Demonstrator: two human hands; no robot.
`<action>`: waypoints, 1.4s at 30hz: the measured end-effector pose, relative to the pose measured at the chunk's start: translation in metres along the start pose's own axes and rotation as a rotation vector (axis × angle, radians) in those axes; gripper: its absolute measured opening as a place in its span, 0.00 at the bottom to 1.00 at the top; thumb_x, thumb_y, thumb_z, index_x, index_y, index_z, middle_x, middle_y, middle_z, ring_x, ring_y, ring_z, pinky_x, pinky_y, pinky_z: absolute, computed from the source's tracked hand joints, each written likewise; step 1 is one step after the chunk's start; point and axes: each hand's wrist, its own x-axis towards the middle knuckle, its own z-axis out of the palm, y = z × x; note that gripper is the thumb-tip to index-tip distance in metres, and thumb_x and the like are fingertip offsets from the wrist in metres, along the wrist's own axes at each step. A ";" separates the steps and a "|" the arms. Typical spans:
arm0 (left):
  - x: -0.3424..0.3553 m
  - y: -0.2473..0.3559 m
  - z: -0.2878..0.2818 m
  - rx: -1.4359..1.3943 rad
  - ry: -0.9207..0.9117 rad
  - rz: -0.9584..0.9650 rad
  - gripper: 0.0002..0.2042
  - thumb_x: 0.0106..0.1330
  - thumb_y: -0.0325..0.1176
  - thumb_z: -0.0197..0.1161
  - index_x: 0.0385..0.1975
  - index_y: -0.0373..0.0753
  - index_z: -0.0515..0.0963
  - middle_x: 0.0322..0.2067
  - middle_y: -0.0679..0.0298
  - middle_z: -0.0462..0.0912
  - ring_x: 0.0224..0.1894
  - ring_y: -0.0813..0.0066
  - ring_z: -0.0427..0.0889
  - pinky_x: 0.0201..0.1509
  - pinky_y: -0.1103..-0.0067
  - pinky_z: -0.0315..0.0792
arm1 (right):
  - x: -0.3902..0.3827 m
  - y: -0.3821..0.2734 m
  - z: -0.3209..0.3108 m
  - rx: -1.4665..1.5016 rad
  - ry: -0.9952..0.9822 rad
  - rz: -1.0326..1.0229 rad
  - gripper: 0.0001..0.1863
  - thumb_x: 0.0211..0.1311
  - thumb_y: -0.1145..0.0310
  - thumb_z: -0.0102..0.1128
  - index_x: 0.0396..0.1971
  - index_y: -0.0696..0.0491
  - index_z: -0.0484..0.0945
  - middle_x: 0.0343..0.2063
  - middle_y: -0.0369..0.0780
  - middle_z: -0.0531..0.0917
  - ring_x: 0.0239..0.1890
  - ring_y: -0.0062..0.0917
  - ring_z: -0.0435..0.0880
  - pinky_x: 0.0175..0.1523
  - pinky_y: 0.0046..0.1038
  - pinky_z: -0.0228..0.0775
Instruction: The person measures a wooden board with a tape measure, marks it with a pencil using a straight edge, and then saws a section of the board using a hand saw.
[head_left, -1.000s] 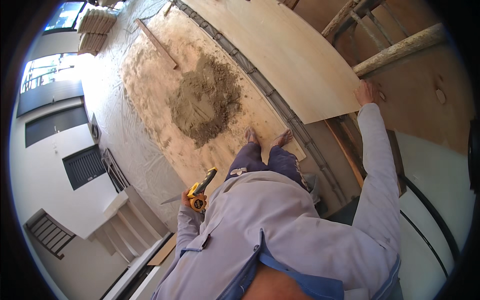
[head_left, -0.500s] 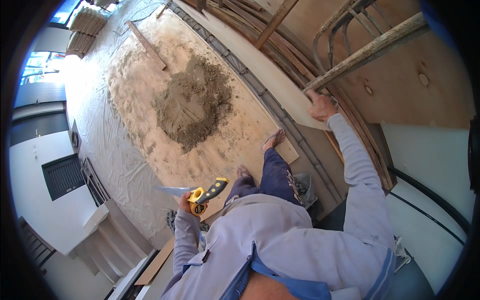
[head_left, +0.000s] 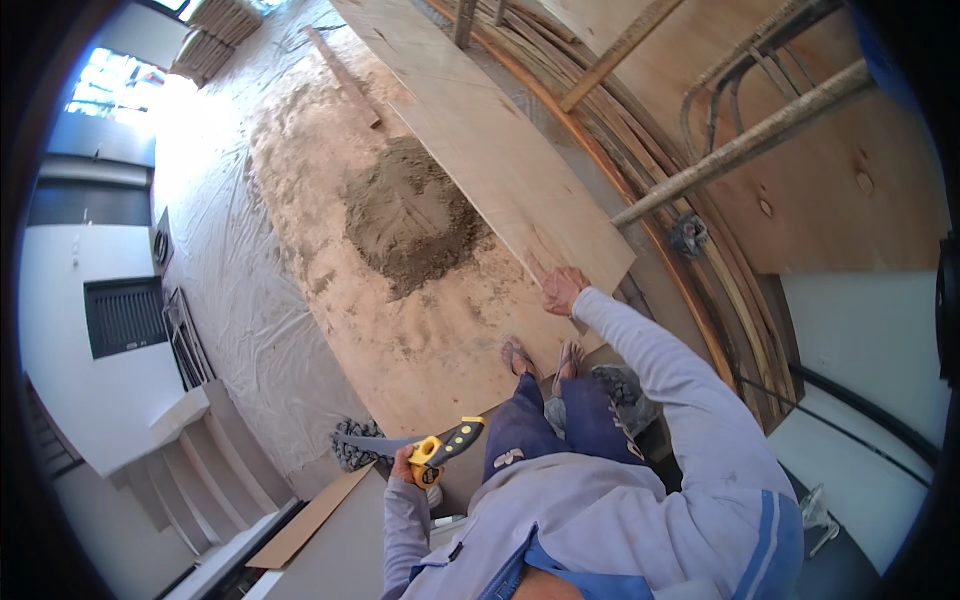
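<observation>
Head view: I see the worker's left hand [head_left: 403, 465] closed around a saw [head_left: 458, 441] where its yellow-and-black handle meets the blade, which points left. A yellow tape measure [head_left: 428, 476] sits in the same grip, just below the handle. The right hand [head_left: 563, 291] holds a long plywood panel [head_left: 490, 130] by its left edge, close to the near end, in a narrow grip; I can't tell where the thumb sits. The panel stretches away from the worker, just right of a sand pile [head_left: 410, 220] and partly over the wide base sheet [head_left: 330, 320] beneath that pile. Whether its far end touches anything, I can't tell. Long timber strips [head_left: 650, 160] run along its right side, and wrinkled plastic sheeting [head_left: 240, 250] covers the floor at left.
</observation>
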 end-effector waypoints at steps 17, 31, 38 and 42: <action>-0.076 -0.121 -0.011 -0.078 0.071 0.096 0.34 0.51 0.53 0.51 0.47 0.24 0.68 0.37 0.50 0.79 0.33 0.60 0.81 0.37 0.71 0.77 | 0.067 -0.121 0.105 0.063 -0.147 0.037 0.50 0.44 0.68 0.57 0.64 0.59 0.36 0.32 0.48 0.81 0.36 0.37 0.82 0.40 0.35 0.73; -0.018 -0.077 -0.129 -0.165 0.057 -0.155 0.34 0.50 0.48 0.56 0.48 0.20 0.65 0.42 0.45 0.75 0.43 0.60 0.78 0.50 0.73 0.73 | 0.204 -0.159 0.358 -0.225 -0.497 0.231 0.09 0.55 0.66 0.55 0.31 0.52 0.83 0.32 0.37 0.83 0.29 0.32 0.84 0.18 0.41 0.76; 0.036 -0.085 -0.213 -0.157 0.026 -0.221 0.35 0.51 0.50 0.56 0.51 0.24 0.64 0.39 0.49 0.77 0.42 0.63 0.79 0.47 0.75 0.73 | 0.249 -0.126 0.485 -0.291 -0.673 0.223 0.09 0.55 0.70 0.54 0.31 0.52 0.83 0.34 0.37 0.84 0.34 0.29 0.84 0.28 0.38 0.78; 0.054 -0.133 -0.259 -0.031 0.315 -0.282 0.29 0.52 0.45 0.57 0.48 0.27 0.70 0.44 0.53 0.76 0.45 0.64 0.77 0.50 0.73 0.71 | 0.244 -0.125 0.514 -0.353 -0.694 0.118 0.11 0.58 0.66 0.51 0.33 0.49 0.83 0.36 0.37 0.83 0.38 0.28 0.83 0.36 0.32 0.77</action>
